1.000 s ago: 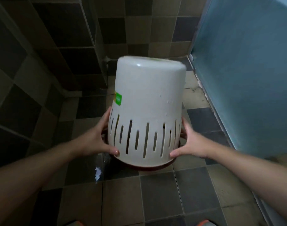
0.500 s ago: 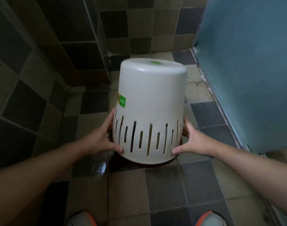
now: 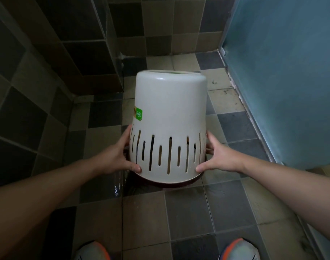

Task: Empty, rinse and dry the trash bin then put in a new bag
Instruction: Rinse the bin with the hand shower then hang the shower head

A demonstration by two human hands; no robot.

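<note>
Since 1 s ago, view has tipped down: both shoe toes now show, bin sits lower w/ its base tilted further away. Blue door panel (image 3: 284,72) stands at right, dark tiled floor (image 3: 188,209) below w/ a wet streak left of bin. White plastic trash bin (image 3: 169,117), slotted near its dark red rim, is held upside down over the floor. Left hand (image 3: 115,158) and right hand (image 3: 221,158) grip opposite sides near rim, thumbs on slotted wall, other fingers wrapped behind. Grey-orange shoes (image 3: 92,250) at bottom edge.

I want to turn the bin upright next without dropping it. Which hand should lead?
Either, probably: the left hand and right hand grip the upturned bin alike, low on opposite sides near its rim.
</note>
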